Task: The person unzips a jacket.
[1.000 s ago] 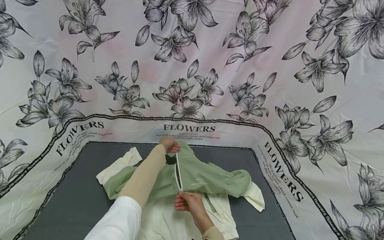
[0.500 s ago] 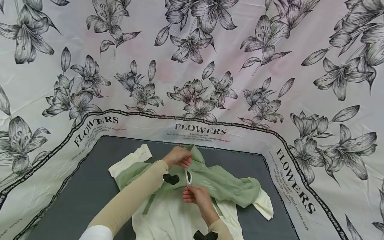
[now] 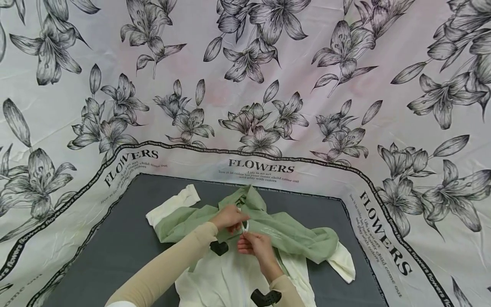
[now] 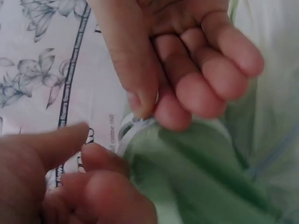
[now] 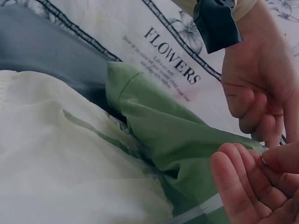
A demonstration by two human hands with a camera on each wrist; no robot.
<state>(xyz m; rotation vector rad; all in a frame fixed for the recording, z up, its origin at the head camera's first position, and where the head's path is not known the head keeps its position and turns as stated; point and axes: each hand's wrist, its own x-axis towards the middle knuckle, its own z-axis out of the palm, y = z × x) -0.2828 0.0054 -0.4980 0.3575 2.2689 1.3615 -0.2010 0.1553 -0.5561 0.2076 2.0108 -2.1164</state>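
Observation:
A green and cream jacket (image 3: 215,264) lies on a dark grey surface, its sleeves spread to both sides. My right hand (image 3: 258,247) pinches the zipper pull (image 4: 142,122) between thumb and forefinger, the other fingers curled in. White zipper tape (image 3: 245,226) stands slightly parted just above it. My left hand (image 3: 230,218) hovers beside the zipper, close to the right fingertips. In the left wrist view the left hand (image 4: 93,186) has its thumb and forefinger apart, fingers loosely bent, with nothing seen between them. It partly hides the zipper's upper end in the head view.
The dark grey tabletop (image 3: 115,238) extends around the jacket. A white cloth (image 3: 261,169) printed with flowers and lettering borders it and rises behind. Black wrist mounts (image 3: 265,297) are on both forearms.
My right hand has moved up with the zipper pull, narrowing the zipper's opening. The left hand has released the upper zipper edge and come down near the right hand. The head view has shifted.

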